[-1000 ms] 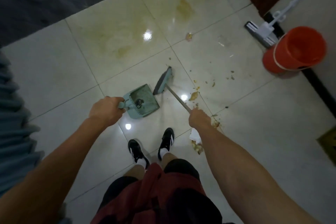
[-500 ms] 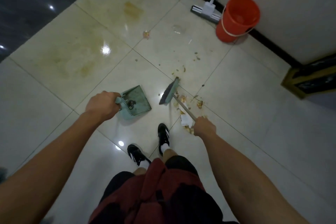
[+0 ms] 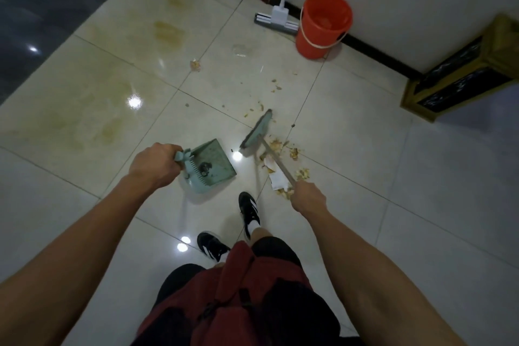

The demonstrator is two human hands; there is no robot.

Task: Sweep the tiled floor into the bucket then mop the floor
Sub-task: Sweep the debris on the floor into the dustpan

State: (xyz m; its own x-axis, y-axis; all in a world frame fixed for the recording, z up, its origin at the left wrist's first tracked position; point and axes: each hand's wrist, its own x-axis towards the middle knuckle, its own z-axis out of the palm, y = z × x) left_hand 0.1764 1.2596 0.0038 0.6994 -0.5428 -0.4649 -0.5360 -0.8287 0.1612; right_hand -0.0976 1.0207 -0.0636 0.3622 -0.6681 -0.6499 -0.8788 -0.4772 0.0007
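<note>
Left hand [image 3: 156, 167] clamped on green dustpan [image 3: 212, 167] handle, right hand [image 3: 307, 199] gripping broom [image 3: 257, 132] shaft over debris [image 3: 283, 166] on tiled floor [image 3: 84, 98] (orange bucket [image 3: 323, 24], mop [image 3: 276, 19] at wall).

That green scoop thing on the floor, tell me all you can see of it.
The dustpan is pale green, plastic by its look, a flat square tray with raised side walls and a row of comb teeth by the handle. The left hand grips its short handle. It looks slightly tilted over the tiled floor, its open edge facing the broom to its right. A small dark clump of dirt lies inside near the teeth; the tray looks scuffed.
</note>
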